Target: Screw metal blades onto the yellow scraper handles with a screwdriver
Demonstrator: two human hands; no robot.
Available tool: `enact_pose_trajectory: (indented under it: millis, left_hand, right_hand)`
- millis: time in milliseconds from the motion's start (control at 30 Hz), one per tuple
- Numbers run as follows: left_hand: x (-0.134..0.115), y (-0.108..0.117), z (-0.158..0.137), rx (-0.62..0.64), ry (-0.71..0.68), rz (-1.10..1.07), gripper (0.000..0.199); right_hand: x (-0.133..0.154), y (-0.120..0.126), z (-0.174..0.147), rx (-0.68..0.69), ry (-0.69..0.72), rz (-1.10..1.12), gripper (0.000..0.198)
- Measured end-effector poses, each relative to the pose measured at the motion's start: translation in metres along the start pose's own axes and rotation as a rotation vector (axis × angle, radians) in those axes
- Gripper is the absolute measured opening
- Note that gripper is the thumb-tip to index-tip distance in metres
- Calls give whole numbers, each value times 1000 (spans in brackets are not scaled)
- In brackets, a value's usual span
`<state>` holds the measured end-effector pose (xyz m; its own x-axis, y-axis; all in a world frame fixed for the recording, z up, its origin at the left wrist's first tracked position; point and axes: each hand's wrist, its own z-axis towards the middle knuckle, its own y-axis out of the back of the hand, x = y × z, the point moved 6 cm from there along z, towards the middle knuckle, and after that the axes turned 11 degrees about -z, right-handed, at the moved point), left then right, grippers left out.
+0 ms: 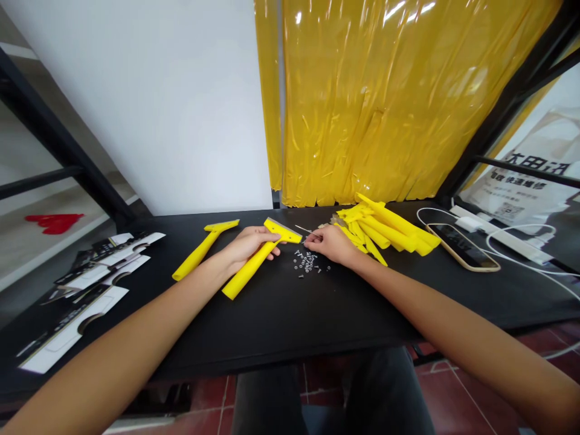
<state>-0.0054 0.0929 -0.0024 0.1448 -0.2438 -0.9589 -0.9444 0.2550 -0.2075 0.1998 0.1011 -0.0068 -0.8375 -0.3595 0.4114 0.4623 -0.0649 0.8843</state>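
Note:
My left hand point(254, 244) is closed round the neck of a yellow scraper point(251, 269), whose wide head points away and whose handle slants down toward me. Close to the right end of that head, my right hand point(330, 243) pinches a thin metal rod point(306, 230); its exact kind is too small to tell. Just below both hands lies a loose pile of small screws and nuts point(309, 263). A second yellow scraper point(199, 251) rests on the black table to the left of my left hand. Behind my right hand are several yellow scraper parts point(385, 226) in a heap.
Printed card sleeves point(90, 320) are stacked at the table's left. On the right lie a phone point(462, 246), a white power strip point(502, 232) and white cables. Yellow plastic film point(385, 109) hangs behind the black table point(290, 320), beside a white panel point(181, 109).

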Motion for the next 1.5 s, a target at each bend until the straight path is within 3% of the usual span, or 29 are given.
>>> enact_pose_trajectory:
  millis: [167,300,433,667,800,900,967,1100,1267,1500]
  left_hand:
    - [0,0,0,9,-13,16,16]
    - [-2,-6,-3,35,-34,26,16]
    - [-8,-18,-11,138,-79,52,20]
    - [-30,-25,-26,208,-166,161,25]
    - [-42,-26,-36,151,-398,365,25]
    - [-51,-27,-49,16,-688,674,26]
    - [-48,-33,-53,42,-770,871,25]
    - [-40,-40,-54,165,-772,1030,21]
    - [-43,-44,-55,197,-723,927,16]
    - [-33,-40,-50,222,-667,846,14]
  right_hand:
    - [2,3,-1,-46,28,-15,10]
    - [10,22,-9,-193,93,151,13]
    - [25,41,-21,-301,169,306,16]
    - [32,54,-29,-315,111,522,17]
    - [30,61,-29,-347,100,566,21]
    - [23,63,-27,-363,32,622,28]
    - [21,64,-27,-357,17,641,30]
    - [28,66,-28,-304,134,574,21]
    - [42,68,-33,-261,327,325,12]
    - [46,69,-35,-253,388,202,12]
